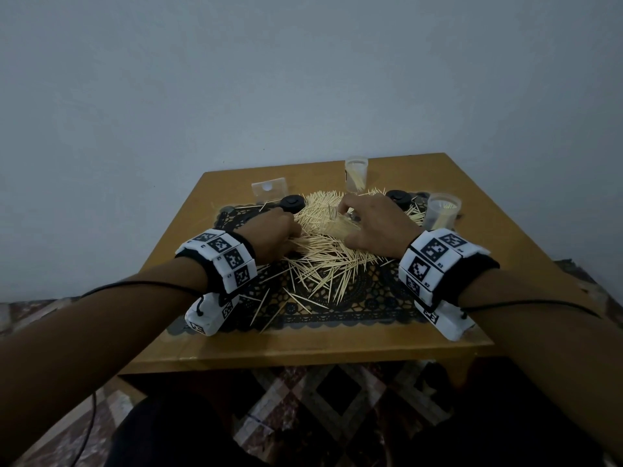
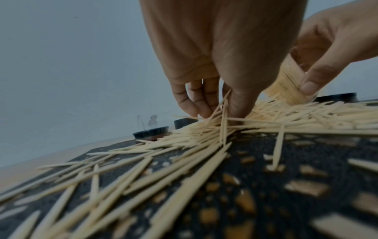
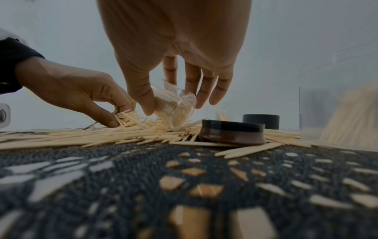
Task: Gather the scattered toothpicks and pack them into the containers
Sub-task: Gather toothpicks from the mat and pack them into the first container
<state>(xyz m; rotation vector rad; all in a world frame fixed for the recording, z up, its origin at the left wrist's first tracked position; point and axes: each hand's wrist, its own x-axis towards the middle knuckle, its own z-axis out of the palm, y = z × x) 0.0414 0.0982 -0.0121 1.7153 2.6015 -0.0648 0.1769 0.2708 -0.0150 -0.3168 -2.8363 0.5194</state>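
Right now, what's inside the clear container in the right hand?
The clear container, tilted in the right hand, holds a dense bundle of toothpicks. Its mouth end is covered by the fingers, so fill level is unclear.

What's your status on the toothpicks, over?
Left hand pinching loose toothpicks from the pile. Right hand holds a tilted clear container, nearly full. Black lid lies beside it, not blocking.

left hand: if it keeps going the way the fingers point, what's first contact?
The toothpick pile. The left hand points down into it, fingers already pinching some sticks; the black lace mat lies just beneath, depth unclear.
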